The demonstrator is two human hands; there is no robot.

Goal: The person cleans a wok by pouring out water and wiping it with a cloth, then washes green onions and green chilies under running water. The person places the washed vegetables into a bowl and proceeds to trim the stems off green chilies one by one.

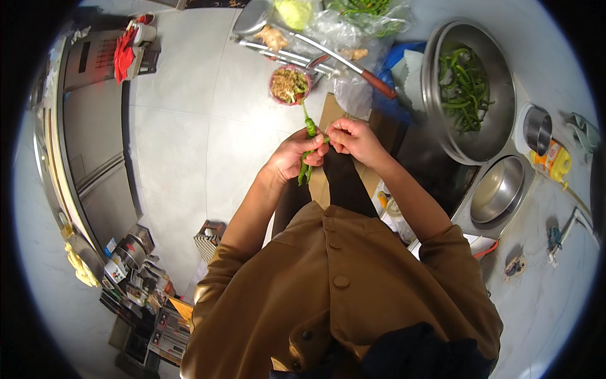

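Note:
Several long green chili peppers (309, 127) are held in my left hand (299, 152), hanging above and below its closed fingers. My right hand (352, 139) is close beside it, thumb and fingertips pinched at the stem end of one pepper. Just beyond the hands stands a small pink-rimmed container (289, 85) filled with brownish and green scraps. More green peppers (463, 90) lie in a large steel bowl (503, 94) at the right. Further peppers (362, 9) are in a clear plastic bag (400, 21) at the top.
A red-handled metal tool (378, 84), ginger pieces (271, 38) and a pale green vegetable (294, 13) lie at the top. Below the hands is a cardboard sheet (331, 111). On the right are an empty-looking steel basin (497, 189) and a yellow bottle (561, 163).

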